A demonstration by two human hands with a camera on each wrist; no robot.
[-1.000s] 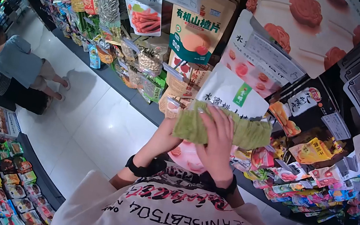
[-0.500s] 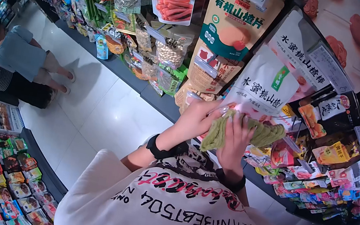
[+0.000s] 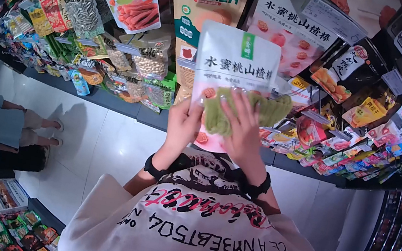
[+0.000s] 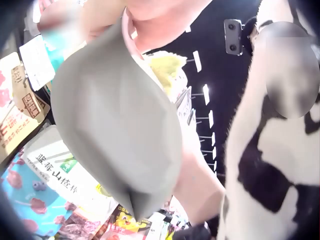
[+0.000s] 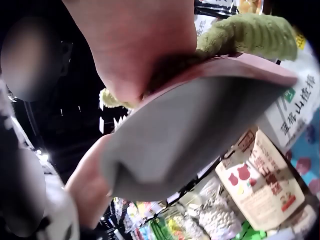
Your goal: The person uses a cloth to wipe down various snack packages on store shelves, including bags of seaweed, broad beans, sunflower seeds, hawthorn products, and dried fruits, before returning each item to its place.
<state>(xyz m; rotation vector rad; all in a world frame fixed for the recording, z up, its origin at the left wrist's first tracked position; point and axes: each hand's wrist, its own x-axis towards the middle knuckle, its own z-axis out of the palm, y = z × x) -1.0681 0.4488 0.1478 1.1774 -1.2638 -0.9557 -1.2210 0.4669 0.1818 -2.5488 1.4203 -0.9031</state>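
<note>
Head view: the white pouch (image 3: 237, 56) has swung from tilted to upright, facing me; my left hand (image 3: 184, 122) clamps its edge, thumb in front; my right hand (image 3: 244, 130) presses the green cloth (image 3: 276, 109) under spread fingers, so wiping seems underway. Left wrist: its grey back hangs below my fingers; right wrist: cloth sandwiched between palm and pouch.

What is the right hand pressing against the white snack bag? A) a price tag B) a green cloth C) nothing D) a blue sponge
B: the right hand lies over a green cloth on the front of the white snack bag, which the left hand holds by its edge.
</note>
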